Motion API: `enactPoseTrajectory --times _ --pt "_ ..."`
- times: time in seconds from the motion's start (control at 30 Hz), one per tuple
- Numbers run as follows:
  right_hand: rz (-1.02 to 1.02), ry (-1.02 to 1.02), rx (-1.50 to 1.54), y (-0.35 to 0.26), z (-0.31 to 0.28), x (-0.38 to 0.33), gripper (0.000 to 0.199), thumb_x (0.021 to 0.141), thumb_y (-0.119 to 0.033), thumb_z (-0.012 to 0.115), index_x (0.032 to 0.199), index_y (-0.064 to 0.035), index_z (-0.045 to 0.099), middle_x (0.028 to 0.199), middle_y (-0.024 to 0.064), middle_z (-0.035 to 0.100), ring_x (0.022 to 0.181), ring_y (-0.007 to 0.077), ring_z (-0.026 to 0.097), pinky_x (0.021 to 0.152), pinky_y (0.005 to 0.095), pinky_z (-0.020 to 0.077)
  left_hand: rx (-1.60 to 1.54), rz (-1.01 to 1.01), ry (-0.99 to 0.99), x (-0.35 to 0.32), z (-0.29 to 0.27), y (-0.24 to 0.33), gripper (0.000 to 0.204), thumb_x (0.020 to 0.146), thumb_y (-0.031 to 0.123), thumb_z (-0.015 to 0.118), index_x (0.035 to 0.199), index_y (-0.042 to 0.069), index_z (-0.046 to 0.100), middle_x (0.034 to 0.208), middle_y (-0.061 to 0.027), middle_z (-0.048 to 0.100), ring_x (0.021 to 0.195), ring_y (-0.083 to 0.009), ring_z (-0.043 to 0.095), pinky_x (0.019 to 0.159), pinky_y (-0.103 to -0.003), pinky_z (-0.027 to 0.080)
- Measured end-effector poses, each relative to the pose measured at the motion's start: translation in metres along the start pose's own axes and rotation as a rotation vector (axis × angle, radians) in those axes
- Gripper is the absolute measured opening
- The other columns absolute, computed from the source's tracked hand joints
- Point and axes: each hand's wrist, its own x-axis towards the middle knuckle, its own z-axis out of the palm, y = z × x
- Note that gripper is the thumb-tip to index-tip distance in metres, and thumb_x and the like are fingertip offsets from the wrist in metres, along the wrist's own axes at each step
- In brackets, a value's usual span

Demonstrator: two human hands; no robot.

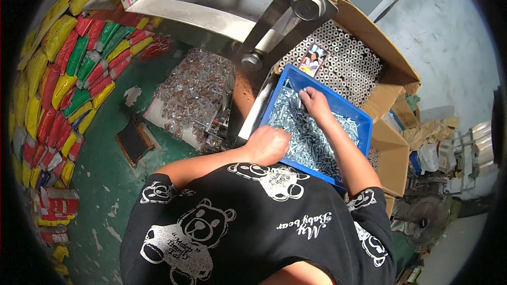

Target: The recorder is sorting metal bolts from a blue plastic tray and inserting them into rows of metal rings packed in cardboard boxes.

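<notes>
A blue plastic tray (366, 133), tilted in view, holds a heap of small shiny metal pieces (303, 137) that look like screws or pins. My left hand (268, 145) is closed at the tray's left side, its fingers curled toward the heap; anything inside them is hidden. Over the far part of the heap my right hand (315, 103) has its fingers bent and pressed together, pointing left. Whatever its fingertips hold is too small to make out. A metal machine frame (253, 108) stands close to the left of the tray.
Behind the tray, a cardboard box (383, 42) is full of small round-ended rolls with a picture card (313, 59) on top. A bolted metal arm (285, 21) juts overhead. Small clear-bagged parts (193, 92) lie at left, beyond them stacked coloured sacks (68, 95). A fan (425, 221) stands at right.
</notes>
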Motion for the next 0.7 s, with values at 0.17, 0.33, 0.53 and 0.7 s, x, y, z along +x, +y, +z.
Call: enactPoseTrajectory --times 0.17,0.33,0.53,0.7 --pt "-0.160 0.070 0.008 -0.052 0.028 0.060 0.034 0.094 -0.030 0.055 0.086 0.0019 0.062 0.078 0.0227 0.065 0.073 0.0374 0.065 0.069 0.0465 0.0495 0.057 0.004 -0.083 0.004 -0.003 0.004 0.012 0.079 0.015 0.059 0.077 0.004 0.065 0.075 -0.0165 0.067 0.070 -0.0363 0.066 0.066 -0.048 0.053" --pt "-0.256 0.043 0.185 -0.078 0.021 0.069 0.038 0.098 -0.017 0.053 0.132 0.0001 0.051 0.103 0.0164 0.067 0.090 0.0194 0.069 0.078 0.0302 0.0552 0.013 -0.006 -0.053 0.004 -0.001 0.007 0.012 0.079 0.013 0.059 0.080 0.005 0.068 0.077 -0.0158 0.067 0.072 -0.0360 0.066 0.068 -0.049 0.053" --pt "-0.036 0.113 0.486 0.029 -0.059 -0.068 0.029 0.101 -0.009 0.049 0.126 0.0043 0.055 0.107 0.0144 0.066 0.091 0.0190 0.068 0.079 0.0306 0.0574 0.007 -0.090 -0.047 0.004 -0.007 0.009 0.020 0.080 0.014 0.062 0.094 0.005 0.073 0.091 -0.0189 0.070 0.086 -0.0366 0.068 0.077 -0.045 0.054" --pt "0.261 0.417 0.555 0.132 -0.158 -0.228 0.025 0.099 -0.011 0.050 0.116 0.0042 0.061 0.098 0.0131 0.069 0.077 0.0194 0.070 0.070 0.0302 0.0590 0.090 -0.147 -0.044 0.003 -0.008 0.010 0.020 0.085 0.014 0.060 0.097 0.005 0.073 0.093 -0.0187 0.070 0.086 -0.0360 0.068 0.078 -0.042 0.053"
